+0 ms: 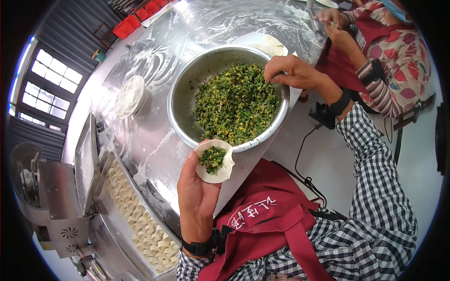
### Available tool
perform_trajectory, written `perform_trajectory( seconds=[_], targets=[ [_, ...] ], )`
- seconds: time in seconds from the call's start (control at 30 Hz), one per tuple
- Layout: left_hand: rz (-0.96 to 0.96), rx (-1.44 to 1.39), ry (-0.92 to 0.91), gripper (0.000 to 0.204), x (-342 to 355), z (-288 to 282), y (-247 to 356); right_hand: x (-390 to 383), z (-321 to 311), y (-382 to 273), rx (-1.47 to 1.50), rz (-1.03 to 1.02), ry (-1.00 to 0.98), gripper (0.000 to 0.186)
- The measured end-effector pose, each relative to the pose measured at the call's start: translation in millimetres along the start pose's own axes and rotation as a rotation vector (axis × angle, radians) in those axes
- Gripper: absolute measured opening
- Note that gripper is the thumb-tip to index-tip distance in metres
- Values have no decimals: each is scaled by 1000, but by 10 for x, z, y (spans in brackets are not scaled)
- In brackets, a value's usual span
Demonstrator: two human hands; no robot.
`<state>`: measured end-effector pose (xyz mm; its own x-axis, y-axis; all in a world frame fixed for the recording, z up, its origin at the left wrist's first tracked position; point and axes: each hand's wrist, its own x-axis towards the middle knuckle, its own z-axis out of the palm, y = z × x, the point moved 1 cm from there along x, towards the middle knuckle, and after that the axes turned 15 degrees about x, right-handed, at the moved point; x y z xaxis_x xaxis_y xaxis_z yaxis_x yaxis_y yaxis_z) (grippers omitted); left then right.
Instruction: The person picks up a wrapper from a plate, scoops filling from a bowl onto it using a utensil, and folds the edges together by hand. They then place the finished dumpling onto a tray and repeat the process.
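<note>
In my left hand [199,189] lies a round dumpling wrapper [226,165] with a mound of chopped green and yellow filling [212,159] on it. My thumb and fingers hold the wrapper by its edge, just beside the near rim of a large steel bowl [179,89]. More of the same chopped filling [234,100] covers the bowl's bottom. Over the bowl's right rim, my right hand [293,71] is closed around a thin metal utensil [265,86]. Its lower end meets the filling, so its full shape is hidden.
Pale wrappers [272,46] lie behind the bowl. Left of it stands a bowl of flour [130,97] on the floury steel table [159,154]. A tray of shaped dumplings [140,218] and a metal machine [61,196] are at lower left. A co-worker [384,56] sits at right.
</note>
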<state>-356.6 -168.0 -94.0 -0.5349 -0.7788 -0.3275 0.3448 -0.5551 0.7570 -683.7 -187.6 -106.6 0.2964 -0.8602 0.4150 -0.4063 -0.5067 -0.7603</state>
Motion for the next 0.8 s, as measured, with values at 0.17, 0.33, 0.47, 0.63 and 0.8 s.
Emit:
perform_trajectory(
  seconds=[0.17, 0.33, 0.47, 0.63, 0.8],
  targets=[
    [-2, -19, -1, 37, -28, 5, 13, -81, -68, -7, -122, -42, -40, 11],
    [-11, -26, 14, 38, -68, -11, 20, -183, -31, -153, -56, -118, 148, 14],
    [-31, -88, -28, 38, -137, -104, 14, -181, 61, -419, -116, -163, 295, 17],
    [-19, -109, 33, 37, -336, -149, 24, -90, 763, -1029, 40, -328, 167, 27],
    [26, -173, 51, 37, -531, -227, -13, 3, 1445, -1246, 120, -450, 32, 39]
  ],
)
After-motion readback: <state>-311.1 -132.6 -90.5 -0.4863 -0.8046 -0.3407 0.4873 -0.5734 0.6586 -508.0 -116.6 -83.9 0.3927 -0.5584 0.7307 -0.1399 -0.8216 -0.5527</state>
